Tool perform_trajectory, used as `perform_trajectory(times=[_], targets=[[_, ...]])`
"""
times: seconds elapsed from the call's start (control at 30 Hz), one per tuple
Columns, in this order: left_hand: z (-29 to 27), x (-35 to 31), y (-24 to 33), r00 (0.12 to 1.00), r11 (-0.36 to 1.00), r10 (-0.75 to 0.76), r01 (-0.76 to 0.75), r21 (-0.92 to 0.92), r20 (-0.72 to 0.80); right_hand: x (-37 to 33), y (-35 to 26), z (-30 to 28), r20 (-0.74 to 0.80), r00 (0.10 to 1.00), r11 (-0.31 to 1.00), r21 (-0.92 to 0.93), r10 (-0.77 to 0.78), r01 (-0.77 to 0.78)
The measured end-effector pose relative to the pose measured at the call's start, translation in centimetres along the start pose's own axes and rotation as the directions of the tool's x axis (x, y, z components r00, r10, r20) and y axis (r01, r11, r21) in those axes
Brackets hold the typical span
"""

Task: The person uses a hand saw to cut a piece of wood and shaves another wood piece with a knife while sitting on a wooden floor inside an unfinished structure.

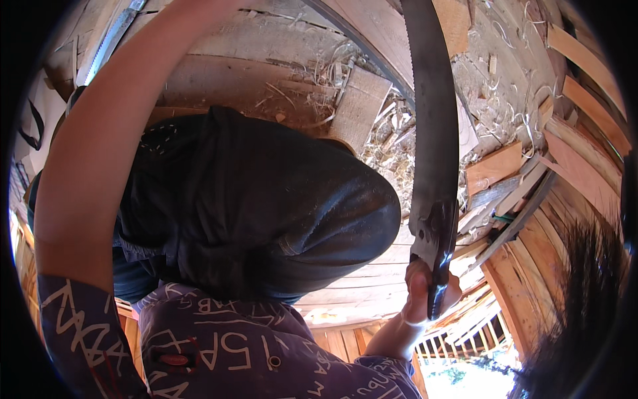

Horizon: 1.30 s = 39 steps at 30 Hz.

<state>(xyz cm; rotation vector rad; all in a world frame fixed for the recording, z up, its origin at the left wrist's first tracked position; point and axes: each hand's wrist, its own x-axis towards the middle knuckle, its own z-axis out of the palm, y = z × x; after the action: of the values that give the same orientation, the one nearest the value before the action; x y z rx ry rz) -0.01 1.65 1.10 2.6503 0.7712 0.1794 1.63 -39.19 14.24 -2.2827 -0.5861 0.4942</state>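
At the lower right of the frame, our right hand (425, 292) is closed tight around the dark handle of a long curved blade (435, 126), a saw by the fine teeth along its left edge. The blade runs from the hand up to the top edge of the picture, a little right of centre. Our left arm (93, 153) rises along the left side and leaves the frame at the top; its hand is out of view, so we cannot tell what it grips, if anything. A second toothed strip (109, 43) shows in the upper left, just beside that arm, and may be the other end of the same saw, though we cannot be sure.

Between the arms, a bent knee in dark trousers (266, 199) fills the middle of the picture. Behind it lie rough wooden planks (266, 80), with pale wood shavings (392, 146) heaped right of centre and short offcut boards (495, 166) further right.

We judge that the saw is being carried or lined up, not cutting: no wood sits against the teeth. The next move would call for a steady hold at both ends and for keeping the toothed edge away from the knee just beside it.
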Motion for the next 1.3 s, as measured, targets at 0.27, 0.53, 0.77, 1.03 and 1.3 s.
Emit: perform_trajectory(times=[0.27,0.53,0.77,1.03,1.3], targets=[[2.2,-0.4,0.5,0.995,0.995,0.094,-0.095,-0.043,-0.029,16.9,-3.5,8.8,0.126,0.984,0.968,0.232,-0.125,0.093],[0.0,-0.7,0.2,0.999,1.000,0.017,-0.017,-0.010,0.037,11.7,-1.6,6.8,0.048,0.990,0.967,0.224,-0.136,0.122],[0.9,-1.2,0.9,0.999,0.999,0.038,-0.038,0.026,0.012,-3.0,-1.9,0.6,0.003,0.996,0.996,-0.005,0.093,-0.093],[2.3,-1.0,0.7,0.993,0.991,0.118,-0.117,-0.063,0.012,11.4,-1.9,7.2,0.099,0.988,0.992,0.048,-0.120,0.115],[0.6,-0.9,-1.7,0.998,0.999,0.001,0.001,-0.036,0.064,15.3,-4.5,9.6,0.150,0.988,0.949,0.316,-0.038,-0.012]])
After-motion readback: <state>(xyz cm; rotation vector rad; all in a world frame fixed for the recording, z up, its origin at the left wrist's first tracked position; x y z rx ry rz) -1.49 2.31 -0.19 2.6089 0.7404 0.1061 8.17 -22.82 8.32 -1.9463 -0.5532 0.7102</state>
